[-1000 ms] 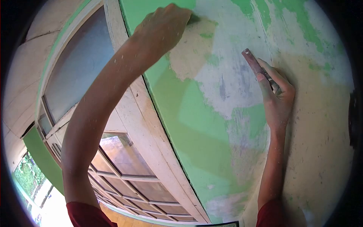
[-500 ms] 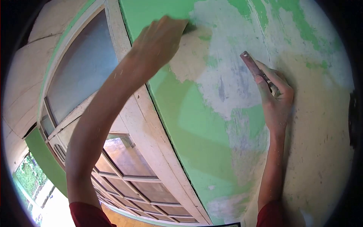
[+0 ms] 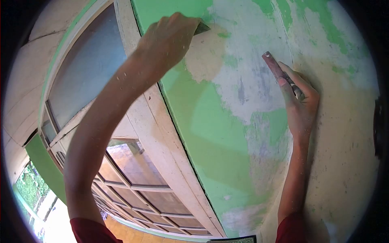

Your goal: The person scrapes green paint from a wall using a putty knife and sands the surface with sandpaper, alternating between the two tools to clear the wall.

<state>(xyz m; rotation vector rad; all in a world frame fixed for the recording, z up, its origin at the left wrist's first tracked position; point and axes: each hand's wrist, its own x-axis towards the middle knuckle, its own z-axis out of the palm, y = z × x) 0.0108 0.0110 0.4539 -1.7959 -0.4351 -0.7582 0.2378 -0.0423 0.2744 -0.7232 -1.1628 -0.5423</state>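
The wall (image 3: 206, 133) has green paint with large bare white and beige patches. My left hand (image 3: 168, 38) is closed at the upper left of the wall, gripping a scraper (image 3: 202, 28). Only a dark, flat corner of that scraper's blade shows, against the wall at the edge of a beige patch. My right hand (image 3: 302, 95), at the right, is wrapped round a second tool with a worn brown handle (image 3: 274, 67). White specks mark this handle's tip; the fingers and palm hide the tool's other end. The right hand rests near or against the bare wall.
Left of the wall stands a pale window and door frame (image 3: 150, 109), with a frosted pane (image 3: 87, 60) above and a paned door (image 3: 139, 190) below. Small flecks show over the left forearm. Daylight and greenery (image 3: 32, 184) appear at the lower left. A dark object (image 3: 379, 127) sits at the right edge.
The left hand has shifted slightly and more of its scraper blade now shows. My right hand with its tool appears a little further right. The whole view has moved slightly.
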